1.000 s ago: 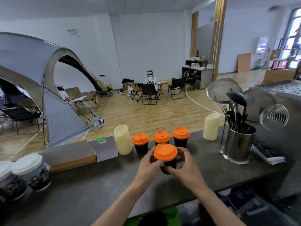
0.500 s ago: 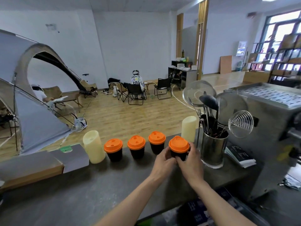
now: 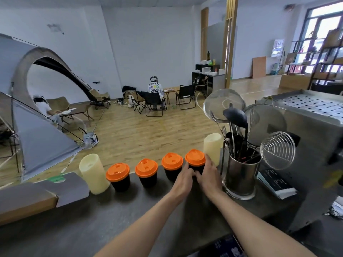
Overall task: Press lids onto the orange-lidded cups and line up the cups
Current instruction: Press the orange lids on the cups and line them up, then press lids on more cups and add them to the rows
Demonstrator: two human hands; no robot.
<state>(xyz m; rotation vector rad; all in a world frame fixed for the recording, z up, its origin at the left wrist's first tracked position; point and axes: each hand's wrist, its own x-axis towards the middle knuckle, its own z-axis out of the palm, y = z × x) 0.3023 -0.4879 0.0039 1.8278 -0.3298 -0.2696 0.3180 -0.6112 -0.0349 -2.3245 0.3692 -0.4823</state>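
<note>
Both hands (image 3: pixel 198 175) clasp 4th cup (image 3: pixel 195 161).

This is looking like a big indoor hall with a small coffee bar at one side. A metal pot of kitchen tools (image 3: pixel 241 175) is standing on the dark tabletop (image 3: pixel 78 225), while a grey tent (image 3: pixel 37 138) and folding chairs (image 3: pixel 154 103) are sitting on the wood floor (image 3: pixel 141 138).
</note>
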